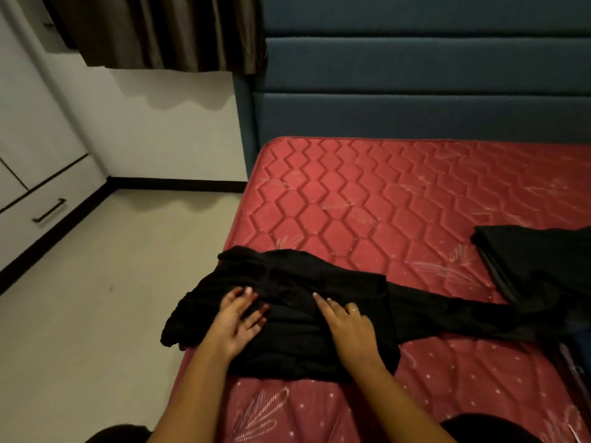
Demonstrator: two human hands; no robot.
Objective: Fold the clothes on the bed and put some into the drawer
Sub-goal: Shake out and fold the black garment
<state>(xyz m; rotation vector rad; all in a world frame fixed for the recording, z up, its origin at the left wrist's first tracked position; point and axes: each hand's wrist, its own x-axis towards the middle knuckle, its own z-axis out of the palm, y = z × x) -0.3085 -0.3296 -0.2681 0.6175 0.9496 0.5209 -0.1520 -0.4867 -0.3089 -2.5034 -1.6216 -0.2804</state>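
A black garment (287, 282) lies partly folded at the near left edge of the red quilted mattress (367, 193), with one end hanging over the edge and a long strip trailing to the right. My left hand (238, 318) rests flat on its left part, fingers spread. My right hand (345, 324) presses flat on its middle, fingers straight. A second black garment (537, 260), folded flat, lies at the right edge of the view. The white drawer (48, 212) with a dark handle is in the wardrobe at the far left.
A blue padded headboard (415, 113) stands behind the mattress. Beige floor (96, 298) runs between the bed and the white wardrobe. A brown curtain (160, 30) hangs at the top left. A dark blue item (579, 346) shows at the right edge.
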